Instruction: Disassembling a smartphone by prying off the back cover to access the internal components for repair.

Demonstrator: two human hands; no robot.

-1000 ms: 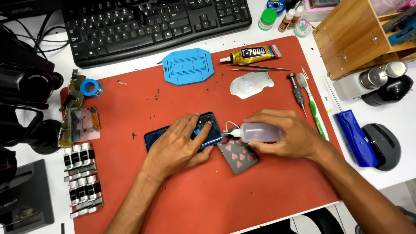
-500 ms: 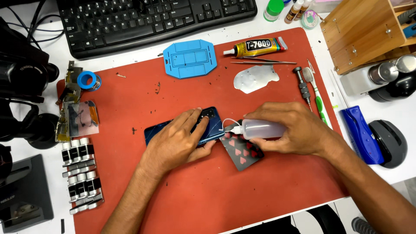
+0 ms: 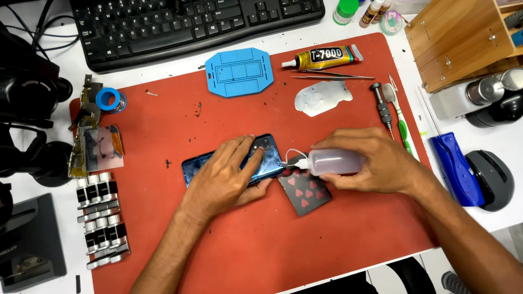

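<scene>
1. Blue and glossy, the phone (image 3: 231, 163) lay flat near the middle of the red mat (image 3: 261, 239), its length running left to right, mostly covered by the left hand (image 3: 229, 174).
2. That left hand pressed down on the phone with its fingers spread flat over the back, a grip open rather than curled.
3. To the phone's right, the right hand (image 3: 376, 160) was wrapped tight around a small translucent squeeze bottle (image 3: 335, 161) held on its side, its thin white nozzle pointing left at the phone's right end.
4. Under the nozzle, just beside the phone, a dark card with red heart shapes (image 3: 305, 191) lay tilted on the mat.
5. At the mat's top edge lay a yellow and black glue tube (image 3: 324, 56) with a white tip, on its side.
6. Left of the tube sat a flat, blue, eight-sided plastic plate (image 3: 238, 72).
7. Thin metal tweezers (image 3: 327, 74) lay below the tube, above a pale, irregular metal shield (image 3: 321, 98).
8. A black keyboard (image 3: 190, 24) rested on the white worktop (image 3: 474, 136) behind the mat.
</scene>
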